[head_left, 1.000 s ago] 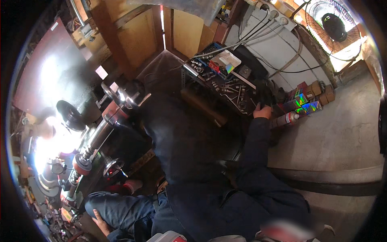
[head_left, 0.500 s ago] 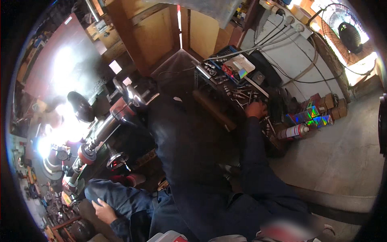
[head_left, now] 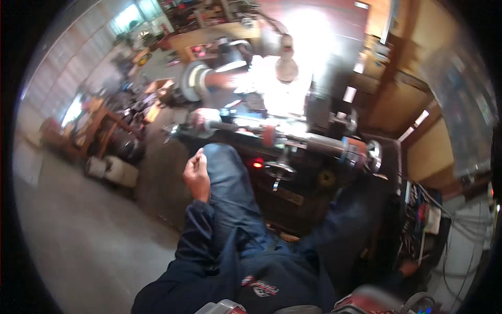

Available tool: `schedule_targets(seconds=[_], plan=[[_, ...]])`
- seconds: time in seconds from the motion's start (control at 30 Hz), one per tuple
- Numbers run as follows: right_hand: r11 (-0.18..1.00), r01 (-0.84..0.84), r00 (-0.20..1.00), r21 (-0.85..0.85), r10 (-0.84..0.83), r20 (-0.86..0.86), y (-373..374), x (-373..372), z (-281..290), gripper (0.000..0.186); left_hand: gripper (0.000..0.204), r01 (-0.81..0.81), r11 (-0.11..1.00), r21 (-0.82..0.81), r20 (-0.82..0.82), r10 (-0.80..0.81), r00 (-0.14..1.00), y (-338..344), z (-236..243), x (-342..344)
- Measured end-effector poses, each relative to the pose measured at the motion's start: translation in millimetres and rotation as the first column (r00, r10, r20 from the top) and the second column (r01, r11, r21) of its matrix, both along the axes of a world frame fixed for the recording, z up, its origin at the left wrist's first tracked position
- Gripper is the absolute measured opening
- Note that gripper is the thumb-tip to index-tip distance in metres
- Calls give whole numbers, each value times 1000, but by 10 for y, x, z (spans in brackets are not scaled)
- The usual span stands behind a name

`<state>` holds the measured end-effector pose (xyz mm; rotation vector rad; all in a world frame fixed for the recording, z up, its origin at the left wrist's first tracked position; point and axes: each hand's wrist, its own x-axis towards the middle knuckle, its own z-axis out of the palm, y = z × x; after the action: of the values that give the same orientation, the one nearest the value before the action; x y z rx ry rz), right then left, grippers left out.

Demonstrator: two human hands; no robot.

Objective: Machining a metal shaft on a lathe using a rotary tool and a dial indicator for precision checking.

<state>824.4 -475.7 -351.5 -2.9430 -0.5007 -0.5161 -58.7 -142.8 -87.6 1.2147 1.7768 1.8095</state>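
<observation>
Loosely curved and empty, the fingers of my left hand (head_left: 196, 177) rest beside my raised left knee (head_left: 222, 167). In front of the knee is a metal lathe-like machine (head_left: 321, 144) with a shaft, a round handwheel (head_left: 280, 170) and a small red light (head_left: 257, 163). My right hand (head_left: 408, 269) is low at the right, by the dark tray of sockets and hand tools (head_left: 410, 230); its fingers are too dark and blurred to read. A bright lamp glare washes out part of the machine.
At the left are a concrete floor (head_left: 89, 225), a wooden frame (head_left: 97, 133) and piled clutter. Wooden panels (head_left: 429, 152) stand at the right behind the machine, with hanging cables (head_left: 455, 220) and a white wall below. A maroon board (head_left: 334, 26) rises at the back.
My view has swung left from the tool tray toward the machine and workshop floor, so the tray now shows at the right edge. My right hand remains by the tray.
</observation>
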Motion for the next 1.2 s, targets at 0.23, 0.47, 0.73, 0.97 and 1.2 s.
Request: schedule_targets(seconds=[0.23, 0.47, 0.73, 0.97, 1.2], plan=[[981, 150, 978, 123, -129, -165, -50, -169, 292, 35, 28, -49, 999, -11, 764, 40, 644, 1394, 146, -1190], [963, 233, 952, -134, -254, -169, -100, -887, 837, 34, 42, 546, 791, 277, 701, -555, 448, 2091, -156, -1272], [984, -19, 986, -177, 48, 159, 555, -1139, 1379, 31, 67, 373, 489, 789, 398, -868, 297, 2179, -530, -1090], [139, -504, 543, 852, 819, 188, 3219, -2577, 2821, 38, 40, 323, 649, 689, 571, -760, 309, 2150, -503, -1184], [245, -506, 122, 827, 969, -213, 4402, -4058, 3553, 35, 32, 451, 640, 623, 618, -755, 218, 2123, -412, -1288]])
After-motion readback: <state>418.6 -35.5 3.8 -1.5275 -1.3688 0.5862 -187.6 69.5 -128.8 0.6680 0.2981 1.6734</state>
